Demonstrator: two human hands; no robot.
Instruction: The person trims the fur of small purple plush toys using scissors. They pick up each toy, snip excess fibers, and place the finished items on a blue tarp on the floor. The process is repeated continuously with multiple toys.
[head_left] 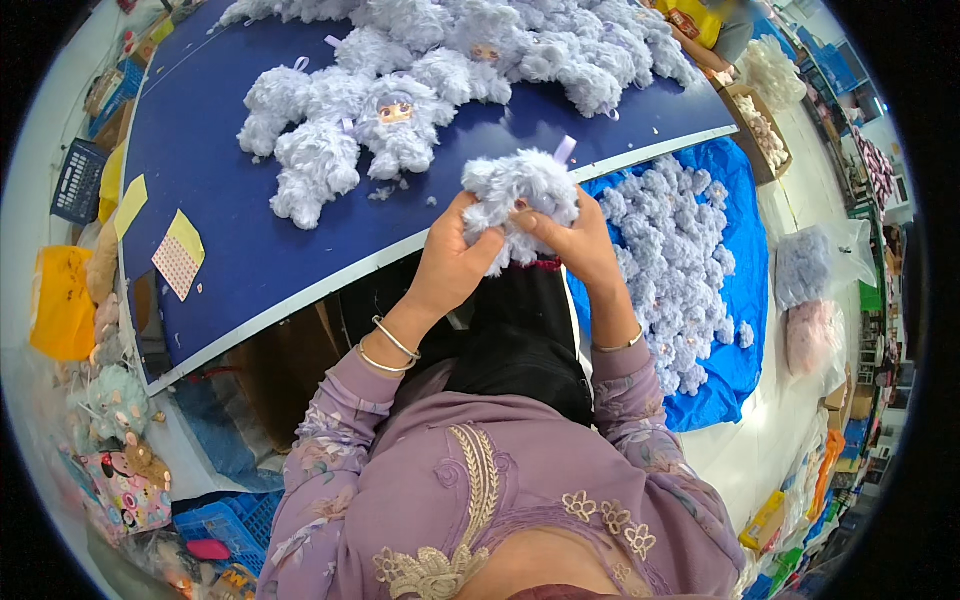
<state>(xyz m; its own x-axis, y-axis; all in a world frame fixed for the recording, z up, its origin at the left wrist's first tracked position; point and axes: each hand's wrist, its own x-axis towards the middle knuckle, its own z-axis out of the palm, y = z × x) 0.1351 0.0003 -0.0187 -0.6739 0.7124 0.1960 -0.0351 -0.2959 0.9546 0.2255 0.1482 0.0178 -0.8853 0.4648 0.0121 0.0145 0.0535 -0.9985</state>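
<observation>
Both my hands hold a fluffy pale lavender plush doll (520,182) in front of me, just past the near edge of the blue table (240,290). My left hand (462,250) grips its left side with the fingers curled behind. On the other side, my right hand (580,235) has its thumb pressed across the doll's front, where the fur partly covers the face. A lavender ribbon loop (566,150) sticks up from the doll's top. Ahead on the table lies a heap of matching plush dolls (310,110), one with its printed face (395,108) showing.
To the right, a blue sheet (735,350) bears a pile of similar plush pieces (670,270). A sticker sheet (178,262) lies at the table's left. Blue crates (225,525) and plush toys stand lower left. Another person's arm (703,50) reaches in at the far right.
</observation>
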